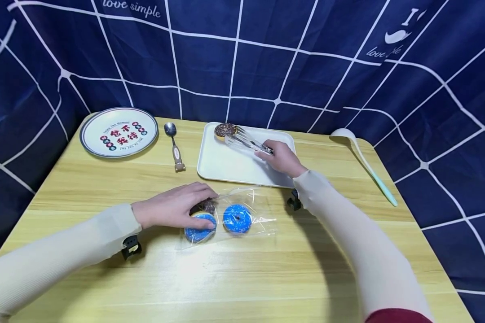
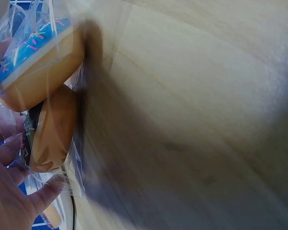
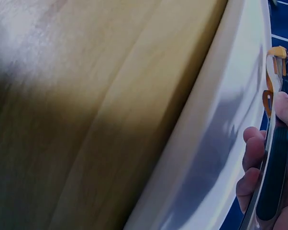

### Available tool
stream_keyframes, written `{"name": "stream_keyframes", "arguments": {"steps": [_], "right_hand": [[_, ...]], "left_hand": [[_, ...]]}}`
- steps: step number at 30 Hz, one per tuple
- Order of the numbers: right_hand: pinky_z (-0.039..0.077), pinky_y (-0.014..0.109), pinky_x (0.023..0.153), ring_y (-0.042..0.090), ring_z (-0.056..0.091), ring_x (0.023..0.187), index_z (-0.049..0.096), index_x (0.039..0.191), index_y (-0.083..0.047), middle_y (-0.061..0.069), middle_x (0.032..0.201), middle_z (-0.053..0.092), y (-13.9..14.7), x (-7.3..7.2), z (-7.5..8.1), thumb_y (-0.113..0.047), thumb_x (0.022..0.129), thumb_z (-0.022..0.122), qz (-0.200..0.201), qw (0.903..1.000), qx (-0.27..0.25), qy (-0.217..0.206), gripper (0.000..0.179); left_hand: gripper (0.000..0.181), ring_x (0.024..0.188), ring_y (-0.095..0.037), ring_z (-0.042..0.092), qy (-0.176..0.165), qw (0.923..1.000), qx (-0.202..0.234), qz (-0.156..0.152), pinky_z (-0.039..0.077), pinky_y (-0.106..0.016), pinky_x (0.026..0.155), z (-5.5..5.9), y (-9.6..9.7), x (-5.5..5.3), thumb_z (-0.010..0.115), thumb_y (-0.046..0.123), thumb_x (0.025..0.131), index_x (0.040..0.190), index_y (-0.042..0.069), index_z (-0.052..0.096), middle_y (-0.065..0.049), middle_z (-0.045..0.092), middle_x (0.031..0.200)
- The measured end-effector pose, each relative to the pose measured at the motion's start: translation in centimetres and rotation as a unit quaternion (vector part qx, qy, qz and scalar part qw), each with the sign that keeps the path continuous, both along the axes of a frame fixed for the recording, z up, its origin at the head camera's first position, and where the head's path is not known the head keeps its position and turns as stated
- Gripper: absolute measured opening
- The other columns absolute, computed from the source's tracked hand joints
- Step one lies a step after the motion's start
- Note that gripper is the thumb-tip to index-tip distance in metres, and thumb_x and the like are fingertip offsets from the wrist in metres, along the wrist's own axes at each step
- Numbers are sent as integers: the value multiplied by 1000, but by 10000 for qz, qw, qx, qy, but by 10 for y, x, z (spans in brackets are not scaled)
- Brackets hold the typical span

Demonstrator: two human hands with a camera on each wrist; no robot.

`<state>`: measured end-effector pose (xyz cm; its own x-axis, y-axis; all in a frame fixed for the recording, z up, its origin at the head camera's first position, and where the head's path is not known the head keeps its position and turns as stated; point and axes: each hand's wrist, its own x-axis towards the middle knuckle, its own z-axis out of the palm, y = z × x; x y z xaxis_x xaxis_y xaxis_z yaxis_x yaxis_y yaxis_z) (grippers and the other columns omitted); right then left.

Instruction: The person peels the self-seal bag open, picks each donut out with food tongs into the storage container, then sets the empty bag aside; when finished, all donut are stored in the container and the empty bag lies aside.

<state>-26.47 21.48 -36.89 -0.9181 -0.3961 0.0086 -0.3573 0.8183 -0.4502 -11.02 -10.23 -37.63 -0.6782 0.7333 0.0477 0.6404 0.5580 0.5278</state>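
At the table's middle lies a clear plastic bag [image 1: 262,226] of toy donuts. My left hand [image 1: 174,206] holds its left part, the thumb across one blue donut [image 1: 196,235] and the fingers over a chocolate donut [image 1: 207,206]. Another blue donut [image 1: 230,220] is in the bag's right half. In the left wrist view, blue donut [image 2: 43,72] and chocolate donut [image 2: 53,136] stand tilted inside the film. My right hand [image 1: 283,158] grips metal tongs [image 1: 246,140] with dark handles above the white tray [image 1: 222,168]. Their far end meets a chocolate-topped donut [image 1: 225,130] at the tray's back left.
A round plate [image 1: 93,134] with printed lettering stands at the back left. Between plate and tray lies a small spoon [image 1: 175,150] with a brown handle. On the right is a ladle [image 1: 363,157] with a pale green handle. A blue gridded cloth [image 1: 206,58] hangs behind the table.
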Motion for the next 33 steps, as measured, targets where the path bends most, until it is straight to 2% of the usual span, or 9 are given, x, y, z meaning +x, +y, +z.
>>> {"name": "stream_keyframes", "arguments": {"steps": [5, 11, 20, 24, 28, 31, 33], "right_hand": [[41, 35, 77, 25, 52, 84, 67, 108, -2, 11, 93, 62, -6, -1, 1, -32, 104, 65, 9, 9998, 90, -150, 30], [38, 34, 74, 25, 49, 82, 66, 110, -2, 8, 88, 55, -8, -1, 2, -36, 103, 66, -138, 9992, 198, -313, 34], [41, 36, 79, 26, 52, 88, 65, 119, -1, 11, 99, 63, 0, 1, 5, -41, 103, 65, -180, 9984, 309, -442, 43], [43, 41, 82, 28, 53, 90, 65, 119, 0, 14, 99, 62, 9, 4, 12, -38, 102, 67, -17, 9990, 266, -348, 42], [48, 43, 89, 29, 59, 98, 65, 124, 1, 17, 109, 67, 24, 7, 21, -34, 102, 69, 247, 9996, 157, -46, 42], [50, 39, 86, 26, 61, 94, 66, 124, -2, 14, 108, 70, 38, 12, 30, -32, 100, 72, 468, 9988, 37, 143, 38], [49, 33, 80, 22, 59, 86, 68, 121, -5, 11, 101, 69, 48, 17, 37, -28, 98, 75, 647, 9977, -82, 160, 33]], "left_hand": [[75, 132, -25, 61, 43, 10000, -28, -1, 50, -46, 115, 0, 0, -1, 72, 58, 92, 143, 5, 60, -8, 65, 139], [76, 133, -25, 60, 12, 10000, -62, -18, 49, -46, 116, 0, 0, -2, 72, 59, 92, 144, 5, 59, -8, 65, 140], [75, 132, -24, 60, -48, 10000, -75, -42, 49, -46, 116, 1, 0, -2, 73, 58, 92, 144, 5, 60, -8, 65, 140], [75, 133, -24, 60, -72, 9999, -73, -43, 49, -46, 116, 1, 1, -2, 73, 57, 92, 144, 5, 60, -7, 65, 140], [75, 133, -24, 60, -41, 10000, -68, -46, 49, -46, 116, 1, 0, -2, 73, 58, 92, 144, 6, 60, -7, 64, 140], [75, 134, -25, 60, -13, 10000, -69, -35, 49, -46, 116, -1, -1, -3, 72, 59, 92, 144, 6, 60, -8, 64, 141], [75, 134, -25, 60, -27, 10000, -73, -20, 49, -47, 117, -1, -3, -5, 72, 58, 92, 144, 6, 60, -9, 64, 142]]}}
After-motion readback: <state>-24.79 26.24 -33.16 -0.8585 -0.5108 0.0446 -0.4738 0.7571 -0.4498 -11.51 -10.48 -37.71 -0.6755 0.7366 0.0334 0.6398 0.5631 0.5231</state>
